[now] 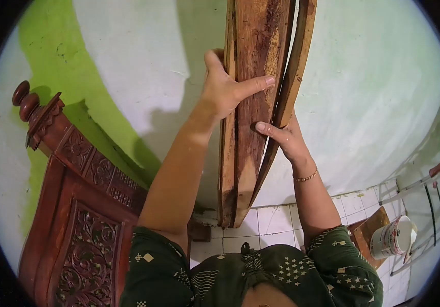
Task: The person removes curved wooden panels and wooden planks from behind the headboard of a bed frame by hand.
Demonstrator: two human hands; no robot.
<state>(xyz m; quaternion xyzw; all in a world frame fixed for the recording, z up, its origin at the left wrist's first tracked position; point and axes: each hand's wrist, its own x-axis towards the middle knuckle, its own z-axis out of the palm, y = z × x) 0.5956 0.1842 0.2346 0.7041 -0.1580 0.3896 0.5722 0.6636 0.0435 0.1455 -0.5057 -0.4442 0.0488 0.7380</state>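
A bundle of long, rough wooden planks [250, 56] stands nearly upright before me, its lower ends by the floor at the wall. The middle plank is dark brown with a lighter streak, and narrower pieces flank it on either side. My left hand [222, 94] grips the bundle from the left, thumb laid across the front and most fingers behind. Lower down, my right hand [292, 140] clasps it from the right, its thumb on the front face and its other fingers hidden behind the wood. The planks' top ends run out of view.
A carved reddish-brown wooden furniture panel [69, 220] with a turned finial stands close on the left. At lower right, a white paint bucket [386, 240] sits by a small wooden stool [366, 233], near a metal-framed rack [425, 204]. White tiles [276, 220] cover the floor.
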